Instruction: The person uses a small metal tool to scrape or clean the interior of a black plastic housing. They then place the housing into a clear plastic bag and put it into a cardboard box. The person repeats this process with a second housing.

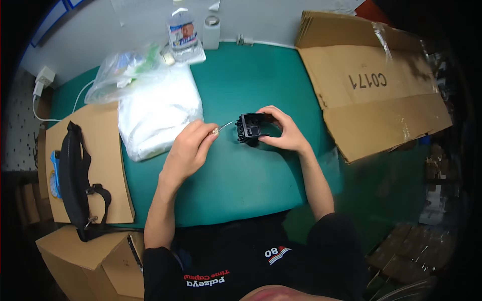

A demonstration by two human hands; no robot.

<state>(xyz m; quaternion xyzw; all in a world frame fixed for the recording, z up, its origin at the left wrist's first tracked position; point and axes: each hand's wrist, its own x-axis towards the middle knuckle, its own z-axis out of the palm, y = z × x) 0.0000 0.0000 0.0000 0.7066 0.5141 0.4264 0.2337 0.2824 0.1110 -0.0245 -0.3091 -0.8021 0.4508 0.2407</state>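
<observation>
My right hand (285, 131) grips a black plastic housing (252, 127), box-shaped and open on one side, with thumb and fingers on opposite edges. Small black prongs stick out along the housing's left side. In my left hand (193, 143) a thin metal pick (226, 126) is pinched between thumb and fingertips. Its slim tip points at the prongs and ends just short of them. Most of the pick's handle is hidden by my fingers. Both hands are above the green table mat (241, 185).
Left of my hands lies a white plastic-wrapped bundle (158, 113) with a clear bag (125, 72) on it. Behind stand a clear bottle (182, 35) and a white dispenser bottle (212, 32). A large cardboard box (371, 95) is at right. A black pouch (75, 175) rests on cardboard.
</observation>
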